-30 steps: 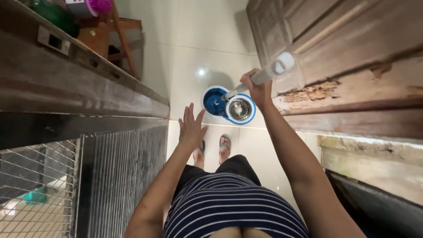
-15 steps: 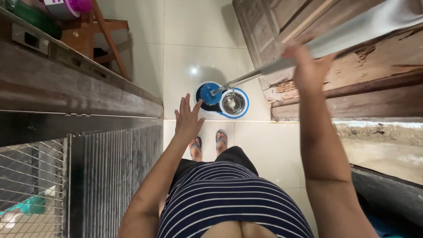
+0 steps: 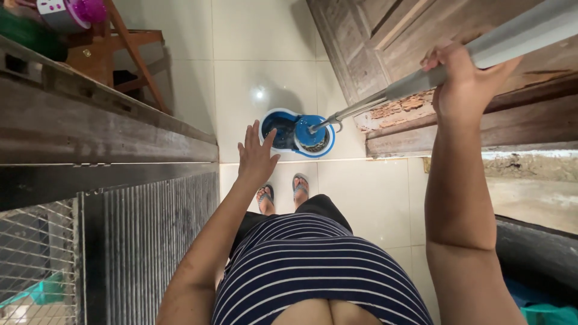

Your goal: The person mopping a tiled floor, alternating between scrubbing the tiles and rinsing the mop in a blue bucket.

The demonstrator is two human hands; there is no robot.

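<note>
The blue round mop head (image 3: 311,133) now sits over the white-and-blue spin bucket's (image 3: 277,127) basket at twelve o'clock; my right hand (image 3: 463,84) grips the grey metal pole (image 3: 415,81), left hand (image 3: 256,156) open. Keeping it centred seems best.

The floor (image 3: 265,36) was laid in large glossy white tiles, and one small bright glint of a lamp showed on it. At the right stood a weathered brown wooden door (image 3: 385,36) with raised panels, its lower edge crumbled and pale. At the left ran a dark wooden ledge (image 3: 90,132), with a metal mesh grille (image 3: 150,241) below it. A reddish wooden stool (image 3: 129,51) stood in the far left corner
</note>
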